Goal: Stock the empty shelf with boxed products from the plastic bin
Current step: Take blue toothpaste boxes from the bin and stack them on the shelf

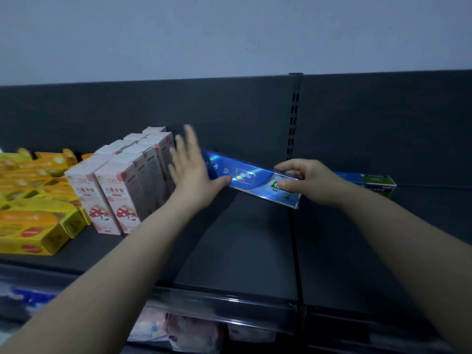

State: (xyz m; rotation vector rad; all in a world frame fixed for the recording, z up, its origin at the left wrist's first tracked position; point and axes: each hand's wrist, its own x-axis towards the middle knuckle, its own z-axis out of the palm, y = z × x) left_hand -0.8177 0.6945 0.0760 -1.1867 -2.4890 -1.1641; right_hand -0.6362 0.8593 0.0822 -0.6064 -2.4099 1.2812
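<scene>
Nearest, a clear plastic price rail (224, 310) runs along the front lip of the dark grey metal shelf (242, 238). Both forearms reach across the bare deck. The right hand (304, 178) pinches the right end of a long glossy blue cardboard box (245, 175) between thumb and curled fingers and holds it tilted just above the deck, probably to lay it lengthwise. The left hand (190, 172) is flat with its fingers spread and its thumb touching the box's left part. It lies beside the upright pink-and-white cartons (122, 190), likely to steady them and guide the box in. Flat yellow boxes (38, 221) lie further left. A second blue-and-green box (375, 183) lies behind the right hand, against the dark back panel (229, 111). The plastic bin is out of view.
</scene>
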